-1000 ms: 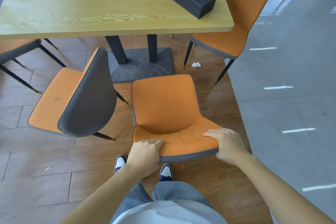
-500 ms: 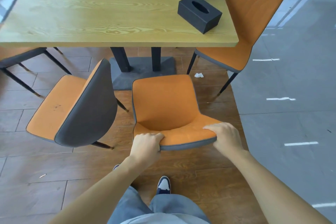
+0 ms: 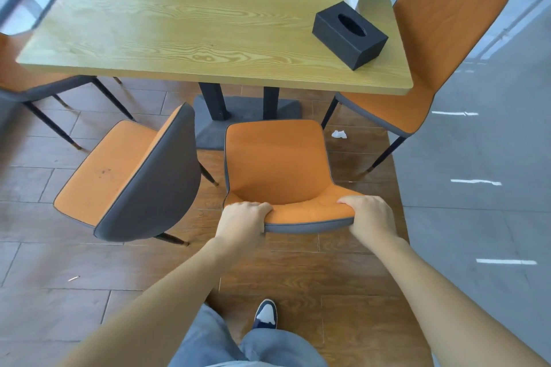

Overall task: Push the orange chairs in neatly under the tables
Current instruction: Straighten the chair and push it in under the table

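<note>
An orange chair (image 3: 277, 164) with a grey back stands in front of me, facing the wooden table (image 3: 190, 21). My left hand (image 3: 243, 222) grips the left end of its backrest top, and my right hand (image 3: 371, 219) grips the right end. Its seat front sits just short of the table's near edge, over the dark table base (image 3: 208, 128). A second orange chair (image 3: 131, 176) stands to the left, turned sideways and away from the table. A third orange chair (image 3: 429, 48) stands at the table's right end, partly under it.
A black tissue box (image 3: 348, 34) sits on the table's right part beside a white sign. Another orange chair (image 3: 26, 80) is at the far left. A crumpled white scrap (image 3: 339, 134) lies on the wooden floor. Grey tiled floor (image 3: 477, 188) spreads to the right.
The chair in my hands has slid forward toward the table, and I have stepped after it. Both hands keep their grip on the backrest.
</note>
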